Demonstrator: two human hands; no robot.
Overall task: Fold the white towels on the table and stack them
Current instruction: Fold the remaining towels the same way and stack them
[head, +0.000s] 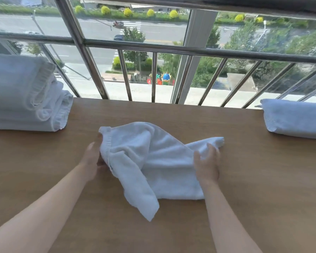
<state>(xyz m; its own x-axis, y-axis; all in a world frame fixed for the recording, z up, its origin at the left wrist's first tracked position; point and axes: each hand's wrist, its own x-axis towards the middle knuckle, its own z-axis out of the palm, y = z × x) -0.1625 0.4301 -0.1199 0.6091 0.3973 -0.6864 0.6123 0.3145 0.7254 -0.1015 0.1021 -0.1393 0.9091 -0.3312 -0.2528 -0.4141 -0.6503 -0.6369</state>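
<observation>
A crumpled white towel (pixel 153 161) lies in the middle of the wooden table (pixel 263 179), one corner trailing toward me. My left hand (pixel 92 157) grips its left edge, fingers tucked into the cloth. My right hand (pixel 206 161) holds the towel's right end, fingers curled into the fabric near the far right corner. A pile of several loosely folded white towels (pixel 24 95) sits at the table's far left. A single folded white towel (pixel 295 117) lies at the far right.
A metal window railing (pixel 153 46) with upright bars runs along the table's far edge, glass and a street behind it. Bare wood shows in front of the towel and on both sides of my arms.
</observation>
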